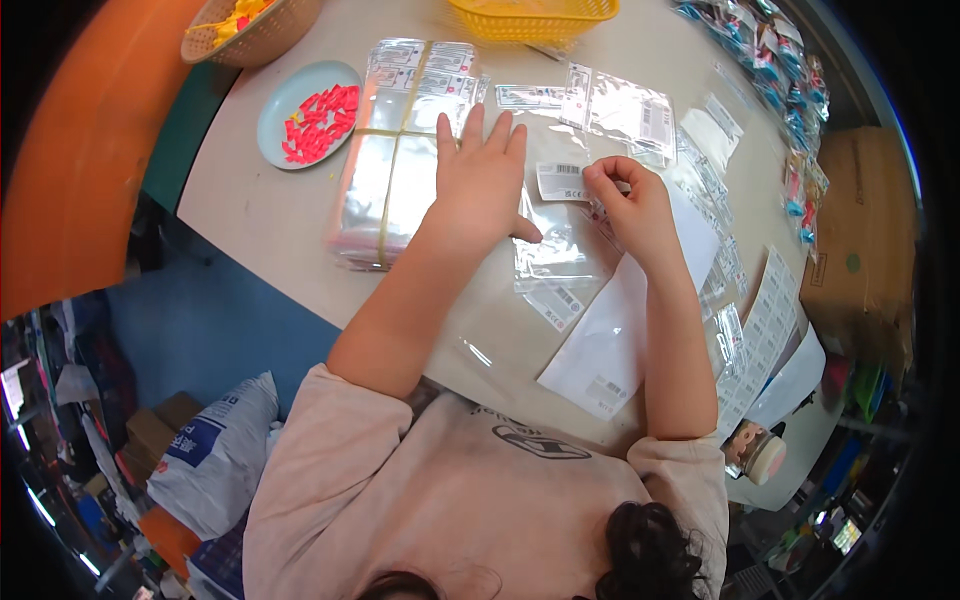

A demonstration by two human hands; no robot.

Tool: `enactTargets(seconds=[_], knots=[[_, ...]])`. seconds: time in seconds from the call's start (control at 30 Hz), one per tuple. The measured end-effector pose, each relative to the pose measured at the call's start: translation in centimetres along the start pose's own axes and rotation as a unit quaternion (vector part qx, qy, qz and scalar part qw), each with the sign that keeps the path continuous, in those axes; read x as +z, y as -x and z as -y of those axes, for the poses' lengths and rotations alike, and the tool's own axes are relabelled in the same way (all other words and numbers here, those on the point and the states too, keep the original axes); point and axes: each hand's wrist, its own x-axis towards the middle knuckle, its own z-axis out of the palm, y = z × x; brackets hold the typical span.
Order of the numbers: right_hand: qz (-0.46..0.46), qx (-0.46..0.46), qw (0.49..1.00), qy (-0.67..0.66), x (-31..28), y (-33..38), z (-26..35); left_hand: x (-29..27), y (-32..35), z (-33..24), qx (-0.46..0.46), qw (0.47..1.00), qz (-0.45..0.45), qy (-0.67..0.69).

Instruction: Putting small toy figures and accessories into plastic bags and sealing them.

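My right hand (pixel 635 208) pinches the edge of a small white printed label sticker (pixel 558 183) between thumb and forefinger. The label is over a clear plastic bag (pixel 557 248) lying in front of me. Fingers spread, my left hand (pixel 478 185) lies flat between that bag and a thick bundle of clear bags (pixel 385 195), its thumb reaching over the bag. Crossed yellowish bands tie the bundle. Under my right forearm is a white sheet (pixel 610 340). Another label (pixel 553 305) shows at the near end of the clear bag.
A pale blue plate (pixel 270 125) of small pink pieces stands left of the bundle. Beyond are a tan basket (pixel 265 38) and a yellow basket (pixel 540 22). Labelled bags (pixel 635 105), a label sheet (pixel 765 330) and packed bags (pixel 775 60) lie rightward, near a cardboard box (pixel 855 240).
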Motion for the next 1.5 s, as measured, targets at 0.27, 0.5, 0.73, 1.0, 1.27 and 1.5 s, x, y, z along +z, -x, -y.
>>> enactTargets(seconds=[0.27, 0.5, 0.73, 1.0, 1.27, 1.5], knots=[[-0.069, -0.173, 0.968, 0.170, 0.9, -1.7, -3.2, 0.7, 0.0, 0.2, 0.005, 1.000, -0.013, 0.010], [-0.050, -0.150, 0.971, 0.178, 0.5, -2.1, -2.7, 0.9, 0.0, 0.2, 0.008, 0.999, -0.036, 0.010], [-0.057, -0.175, 0.966, 0.182, 0.6, -2.3, -3.3, 0.9, 0.0, 0.1, 0.007, 0.999, -0.039, 0.010], [-0.052, -0.131, 0.976, 0.169, 1.0, -2.1, -2.5, 0.9, -0.1, 0.1, 0.004, 0.999, -0.035, 0.006], [-0.097, -0.225, 0.933, 0.262, 1.2, -2.3, -3.0, 0.7, 0.0, 0.1, 0.004, 1.000, -0.030, -0.001], [-0.088, -0.144, 0.964, 0.207, 1.5, -1.9, -2.2, 0.7, 0.0, 0.0, 0.004, 1.000, -0.028, 0.001]])
